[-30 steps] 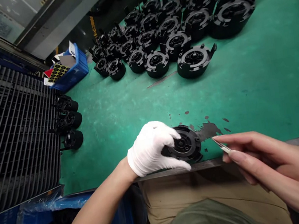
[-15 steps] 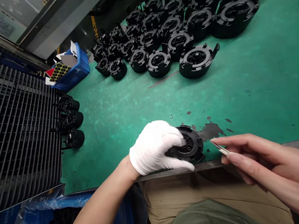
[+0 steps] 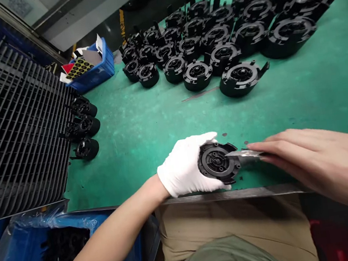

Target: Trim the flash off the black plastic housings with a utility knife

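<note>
My left hand [image 3: 183, 165], in a white glove, grips a round black plastic housing [image 3: 218, 163] at the near edge of the green table [image 3: 160, 123]. Its ribbed face points up. My bare right hand [image 3: 319, 160] pinches metal tweezers [image 3: 243, 154], and their tips rest on the housing's right rim. Whether anything sits between the tweezer tips is too small to tell.
Several rows of like black housings [image 3: 222, 38] fill the far side of the table. Three smaller black parts [image 3: 84, 127] lie beside a black grid rack [image 3: 9, 122] at left. A blue bin [image 3: 89, 71] holds sticker sheets. A blue crate [image 3: 46, 254] with black parts stands below left.
My right hand has moved left and brought the tweezers onto the housing's rim. The left hand has turned the housing a little; the view has shifted down and right.
</note>
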